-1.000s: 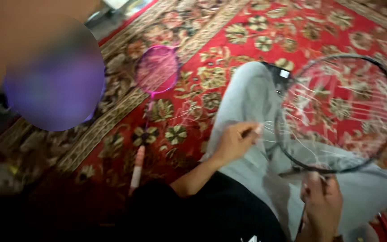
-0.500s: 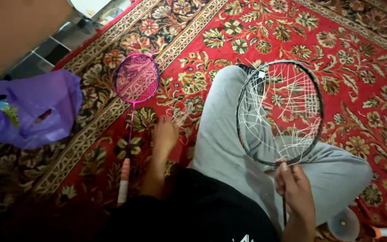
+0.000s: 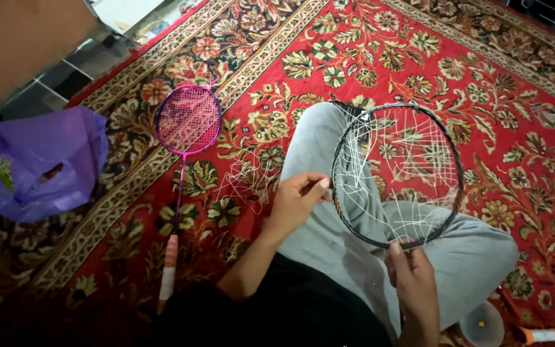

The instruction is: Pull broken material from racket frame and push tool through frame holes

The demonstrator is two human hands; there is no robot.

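Crumpled purple plastic bag (image 3: 40,164), soft and open-mouthed, lies left of pink badminton racket (image 3: 187,120), on carpet border.

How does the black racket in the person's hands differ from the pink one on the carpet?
The black racket is held up over the lap by the right hand, with the left hand at its rim; the pink racket lies flat, untouched. The black racket's white strings are loose, tangled and gappy; the pink racket's mesh looks tight and even. The black head appears larger in view. Both have oval frames.
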